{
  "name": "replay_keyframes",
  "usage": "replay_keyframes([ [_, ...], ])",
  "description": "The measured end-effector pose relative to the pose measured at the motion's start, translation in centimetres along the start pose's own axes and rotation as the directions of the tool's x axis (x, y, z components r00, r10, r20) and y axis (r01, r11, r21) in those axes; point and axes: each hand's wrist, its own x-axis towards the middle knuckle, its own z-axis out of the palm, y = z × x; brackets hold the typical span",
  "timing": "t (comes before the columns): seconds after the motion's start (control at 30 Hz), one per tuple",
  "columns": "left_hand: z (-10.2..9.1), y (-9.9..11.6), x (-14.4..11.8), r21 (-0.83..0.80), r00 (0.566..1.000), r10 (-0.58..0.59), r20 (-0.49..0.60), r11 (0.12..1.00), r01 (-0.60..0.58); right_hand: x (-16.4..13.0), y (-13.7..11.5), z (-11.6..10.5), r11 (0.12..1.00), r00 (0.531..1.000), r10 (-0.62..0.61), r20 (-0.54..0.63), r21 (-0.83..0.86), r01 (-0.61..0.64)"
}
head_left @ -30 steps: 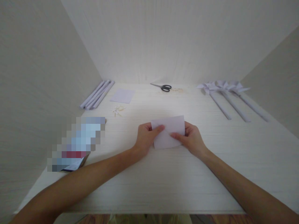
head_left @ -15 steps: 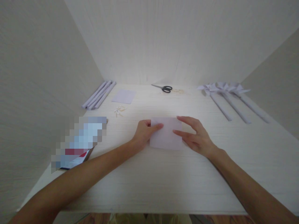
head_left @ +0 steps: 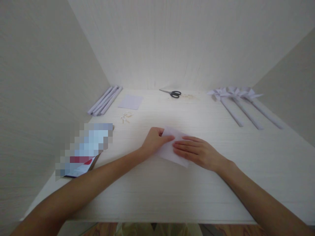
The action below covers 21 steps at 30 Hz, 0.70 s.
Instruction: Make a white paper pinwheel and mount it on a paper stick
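Note:
A square white sheet of paper (head_left: 176,158) is turned at a slant in front of me, just above or on the table; I cannot tell which. My left hand (head_left: 155,141) grips its left side, thumb on top and the other fingers beneath, mostly hidden. My right hand (head_left: 197,151) lies across the right part of the sheet, fingers stretched out flat and pointing left, covering some of it. The fingertips of my right hand are close to my left thumb.
Rolled paper tubes (head_left: 105,101) lie back left beside a paper square (head_left: 130,101) and small pale sticks (head_left: 126,116). Black-handled scissors (head_left: 175,94) rest at the back. Three paper pinwheels (head_left: 233,95) on tubes lie right. A blurred phone (head_left: 88,147) is near my left forearm.
The paper has turned clockwise to a slant, its right side now lower. My right hand has moved left from the sheet's right edge and flattened over it. My left hand keeps its grip.

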Motion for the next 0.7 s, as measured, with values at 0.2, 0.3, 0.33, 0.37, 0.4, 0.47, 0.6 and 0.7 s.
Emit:
replay_keyframes([
  [0.2, 0.0, -0.8, 0.0, 0.252, 0.981, 0.180, 0.074, 0.948, -0.193, 0.9, -0.8, -0.1, 0.996, 0.992, 0.063, -0.109, 0.072, -0.055],
  [0.3, 0.0, -1.0, 0.1, 0.307, 0.967, 0.218, 0.129, 0.919, -0.248, 1.3, -1.3, -0.2, 0.981, 0.979, 0.173, -0.104, 0.110, -0.162],
  [0.33, 0.0, -0.9, 0.0, 0.303, 0.964, 0.220, 0.152, 0.918, -0.257, 1.4, -1.5, -0.2, 0.966, 0.967, 0.231, -0.104, 0.140, -0.215],
  [0.37, 0.1, -0.9, 0.0, 0.289, 0.960, 0.218, 0.175, 0.921, -0.262, 1.5, -1.6, -0.2, 0.945, 0.949, 0.298, -0.103, 0.177, -0.277],
  [0.4, 0.1, -0.8, -0.1, 0.271, 0.957, 0.213, 0.196, 0.926, -0.262, 1.5, -1.7, -0.2, 0.915, 0.924, 0.368, -0.103, 0.217, -0.340],
  [0.47, 0.2, -0.7, -0.3, 0.236, 0.954, 0.194, 0.229, 0.940, -0.248, 1.5, -1.8, -0.1, 0.841, 0.866, 0.492, -0.089, 0.306, -0.446],
  [0.6, 0.4, -0.8, -0.6, 0.198, 0.949, 0.154, 0.275, 0.957, -0.213, 1.6, -1.6, 0.0, 0.690, 0.787, 0.617, -0.002, 0.481, -0.540],
  [0.7, 0.5, -0.8, -0.7, 0.169, 0.940, 0.130, 0.316, 0.967, -0.190, 1.8, -1.3, 0.1, 0.553, 0.736, 0.667, 0.114, 0.587, -0.592],
])
